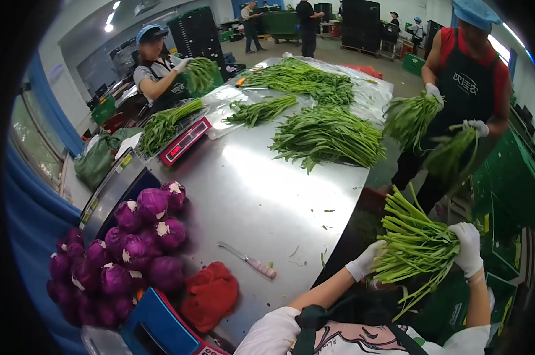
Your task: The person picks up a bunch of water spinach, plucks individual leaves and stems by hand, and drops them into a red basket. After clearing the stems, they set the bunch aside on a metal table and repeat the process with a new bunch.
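Observation:
A big bunch of water spinach (pixel 415 242) is held up off the table's right edge, its cut stems fanned toward the upper left. My right hand (pixel 467 248), in a white glove, is closed around the bunch's right side. On the left side my left hand (pixel 365 262), also gloved, grips the stems, its fingertips hidden behind them. The nearest pile of water spinach (pixel 329 137) lies on the steel table (pixel 267 201) beyond my hands. A knife (pixel 250 260) with a pale pink handle rests on the tabletop to the left, beside a red cloth (pixel 210 297).
Purple cabbages (pixel 120 254) are heaped at the left, near a blue scale (pixel 161 325). A red scale (pixel 185 142) sits farther back. One co-worker (pixel 471 71) holds greens at the right, another (pixel 161 77) at far left. Green crates (pixel 504 248) stand right of me.

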`<control>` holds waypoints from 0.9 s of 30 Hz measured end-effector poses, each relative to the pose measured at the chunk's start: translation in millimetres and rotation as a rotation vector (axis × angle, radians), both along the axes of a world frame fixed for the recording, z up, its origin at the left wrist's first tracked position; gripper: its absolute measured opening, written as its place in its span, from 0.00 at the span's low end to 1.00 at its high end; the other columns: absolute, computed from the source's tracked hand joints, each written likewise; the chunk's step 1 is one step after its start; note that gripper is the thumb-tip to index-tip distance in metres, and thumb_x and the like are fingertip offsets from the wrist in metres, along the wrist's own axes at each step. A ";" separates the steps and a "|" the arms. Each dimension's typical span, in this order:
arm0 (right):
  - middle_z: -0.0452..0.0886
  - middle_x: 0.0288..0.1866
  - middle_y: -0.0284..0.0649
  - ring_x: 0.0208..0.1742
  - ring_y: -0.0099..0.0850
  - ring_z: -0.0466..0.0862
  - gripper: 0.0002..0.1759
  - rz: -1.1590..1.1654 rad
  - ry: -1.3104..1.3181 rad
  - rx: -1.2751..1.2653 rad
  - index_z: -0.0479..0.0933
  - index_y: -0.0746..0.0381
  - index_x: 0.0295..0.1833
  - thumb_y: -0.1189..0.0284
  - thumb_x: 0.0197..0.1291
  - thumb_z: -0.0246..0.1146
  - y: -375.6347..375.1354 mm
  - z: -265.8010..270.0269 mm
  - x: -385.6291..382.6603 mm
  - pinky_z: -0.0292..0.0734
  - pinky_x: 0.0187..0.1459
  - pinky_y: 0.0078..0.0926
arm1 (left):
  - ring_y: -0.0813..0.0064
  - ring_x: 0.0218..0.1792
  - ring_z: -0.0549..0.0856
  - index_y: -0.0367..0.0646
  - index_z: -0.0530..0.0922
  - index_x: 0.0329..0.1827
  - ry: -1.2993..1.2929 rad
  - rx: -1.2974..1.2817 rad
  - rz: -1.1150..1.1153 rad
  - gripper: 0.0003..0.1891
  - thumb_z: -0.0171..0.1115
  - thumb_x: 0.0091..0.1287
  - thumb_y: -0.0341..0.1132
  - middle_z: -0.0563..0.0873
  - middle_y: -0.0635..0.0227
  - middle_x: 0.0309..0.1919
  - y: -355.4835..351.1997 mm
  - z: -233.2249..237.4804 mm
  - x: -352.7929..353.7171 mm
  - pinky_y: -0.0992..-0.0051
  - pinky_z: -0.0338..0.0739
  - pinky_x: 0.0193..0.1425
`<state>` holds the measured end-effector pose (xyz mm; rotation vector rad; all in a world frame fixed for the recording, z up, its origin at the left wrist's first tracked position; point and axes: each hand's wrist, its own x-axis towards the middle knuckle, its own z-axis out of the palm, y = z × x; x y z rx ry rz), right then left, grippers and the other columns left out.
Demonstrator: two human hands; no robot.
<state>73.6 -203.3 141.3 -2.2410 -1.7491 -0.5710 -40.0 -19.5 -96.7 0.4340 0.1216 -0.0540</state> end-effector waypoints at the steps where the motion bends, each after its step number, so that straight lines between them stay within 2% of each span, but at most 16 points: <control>1: 0.73 0.29 0.40 0.34 0.42 0.74 0.16 0.001 0.011 -0.065 0.73 0.59 0.38 0.71 0.39 0.65 3.9 -1.3 -1.4 0.66 0.35 0.36 | 0.61 0.54 0.78 0.44 0.69 0.62 -0.203 -0.275 -0.098 0.22 0.45 0.71 0.46 0.77 0.59 0.57 0.5 -0.3 0.2 0.61 0.72 0.60; 2: 0.73 0.29 0.40 0.33 0.42 0.74 0.16 0.001 0.021 -0.128 0.73 0.58 0.38 0.71 0.39 0.65 7.2 -2.5 -0.5 0.66 0.35 0.36 | 0.60 0.53 0.78 0.43 0.71 0.60 -0.405 -0.552 -0.194 0.21 0.45 0.71 0.46 0.78 0.57 0.55 8.0 12.5 -2.1 0.59 0.72 0.61; 3: 0.72 0.28 0.39 0.33 0.41 0.74 0.16 -0.005 -0.015 -0.188 0.73 0.57 0.38 0.72 0.38 0.65 8.7 -5.6 4.2 0.66 0.35 0.36 | 0.59 0.54 0.78 0.41 0.72 0.60 -0.231 -0.434 -0.081 0.23 0.43 0.72 0.47 0.79 0.56 0.54 17.2 35.3 -17.0 0.58 0.71 0.62; 5: 0.73 0.30 0.39 0.34 0.40 0.74 0.15 -0.013 -0.069 -0.257 0.73 0.57 0.38 0.72 0.39 0.64 8.9 -11.0 20.4 0.67 0.36 0.36 | 0.58 0.57 0.77 0.41 0.70 0.63 -0.348 -0.491 -0.079 0.25 0.40 0.73 0.49 0.78 0.56 0.57 31.2 56.3 -23.9 0.57 0.71 0.63; 6: 0.73 0.30 0.40 0.35 0.40 0.74 0.15 -0.012 -0.081 -0.274 0.73 0.57 0.38 0.72 0.40 0.63 8.6 -11.3 28.6 0.67 0.36 0.36 | 0.65 0.45 0.81 0.42 0.75 0.53 0.067 -0.385 0.032 0.21 0.41 0.73 0.48 0.81 0.63 0.46 36.8 123.0 -47.1 0.63 0.75 0.52; 7: 0.73 0.31 0.40 0.35 0.40 0.74 0.15 -0.007 -0.123 -0.234 0.73 0.58 0.38 0.71 0.40 0.63 8.1 -10.3 36.2 0.67 0.37 0.35 | 0.75 0.26 0.73 0.47 0.73 0.32 -0.467 -0.762 -0.231 0.16 0.42 0.73 0.45 0.75 0.72 0.27 51.2 73.6 -41.6 0.71 0.69 0.35; 8: 0.73 0.31 0.40 0.36 0.40 0.74 0.14 -0.012 -0.163 -0.197 0.73 0.58 0.38 0.71 0.41 0.62 6.8 -7.6 44.9 0.67 0.37 0.35 | 0.80 0.18 0.59 0.51 0.60 0.21 -0.506 -0.880 -0.128 0.18 0.42 0.72 0.40 0.60 0.76 0.18 56.8 81.3 -49.0 0.75 0.56 0.26; 9: 0.73 0.31 0.40 0.36 0.39 0.75 0.14 -0.032 -0.218 -0.205 0.72 0.58 0.38 0.70 0.42 0.62 6.9 -3.4 49.7 0.68 0.37 0.35 | 0.81 0.17 0.59 0.51 0.59 0.19 -0.444 -0.847 -0.051 0.18 0.42 0.72 0.37 0.59 0.77 0.15 66.3 81.5 -56.9 0.77 0.55 0.25; 11: 0.73 0.31 0.39 0.36 0.39 0.75 0.13 -0.066 -0.298 -0.262 0.72 0.58 0.38 0.70 0.44 0.61 5.8 6.9 57.4 0.68 0.37 0.34 | 0.82 0.17 0.58 0.51 0.58 0.19 -0.385 -0.662 0.003 0.19 0.43 0.73 0.37 0.59 0.78 0.16 71.1 68.1 -57.9 0.77 0.53 0.25; 14: 0.73 0.30 0.38 0.35 0.37 0.76 0.12 -0.059 -0.317 -0.300 0.72 0.58 0.38 0.70 0.45 0.62 5.9 16.8 62.0 0.68 0.37 0.33 | 0.79 0.23 0.69 0.47 0.68 0.29 -0.083 -0.159 0.079 0.14 0.45 0.74 0.41 0.70 0.72 0.24 56.7 54.3 -53.1 0.78 0.65 0.29; 16: 0.73 0.29 0.37 0.33 0.36 0.76 0.12 -0.032 -0.327 -0.255 0.72 0.57 0.38 0.69 0.45 0.63 6.6 21.4 60.6 0.68 0.37 0.32 | 0.65 0.50 0.80 0.42 0.72 0.58 0.038 0.105 -0.008 0.17 0.48 0.73 0.41 0.79 0.60 0.51 54.6 39.0 -45.4 0.69 0.77 0.52; 18: 0.74 0.29 0.36 0.33 0.36 0.77 0.13 0.018 -0.283 -0.184 0.73 0.57 0.39 0.69 0.46 0.63 7.1 29.2 50.0 0.70 0.38 0.32 | 0.61 0.57 0.77 0.42 0.68 0.65 0.177 0.214 0.053 0.21 0.45 0.74 0.42 0.76 0.58 0.57 41.9 31.6 -29.4 0.63 0.76 0.57; 21: 0.74 0.30 0.35 0.34 0.36 0.77 0.15 0.091 -0.199 -0.075 0.74 0.56 0.41 0.69 0.44 0.64 6.0 33.1 33.6 0.72 0.39 0.32 | 0.66 0.57 0.76 0.44 0.66 0.67 -0.037 -0.051 0.074 0.25 0.47 0.73 0.47 0.74 0.60 0.60 35.3 23.8 -12.9 0.58 0.73 0.61; 23: 0.74 0.31 0.35 0.34 0.36 0.77 0.15 0.109 -0.117 -0.070 0.74 0.56 0.42 0.70 0.44 0.64 6.7 28.1 25.8 0.72 0.38 0.32 | 0.66 0.56 0.77 0.43 0.67 0.65 -0.194 0.403 0.103 0.24 0.48 0.72 0.47 0.75 0.60 0.59 13.5 61.4 -6.1 0.59 0.76 0.59; 25: 0.74 0.32 0.35 0.35 0.36 0.77 0.15 0.114 -0.081 -0.090 0.74 0.56 0.42 0.70 0.44 0.64 1.9 18.1 27.6 0.72 0.39 0.32 | 0.65 0.56 0.78 0.42 0.68 0.64 -0.048 -0.206 0.030 0.24 0.47 0.72 0.48 0.75 0.59 0.59 1.5 84.1 1.3 0.59 0.77 0.59; 27: 0.74 0.31 0.35 0.35 0.37 0.77 0.15 0.082 -0.137 -0.161 0.74 0.56 0.41 0.71 0.44 0.64 -5.0 11.9 34.4 0.72 0.39 0.32 | 0.61 0.56 0.78 0.42 0.69 0.63 -0.166 -0.239 0.036 0.24 0.45 0.73 0.49 0.76 0.58 0.59 -0.7 83.9 -0.2 0.56 0.75 0.60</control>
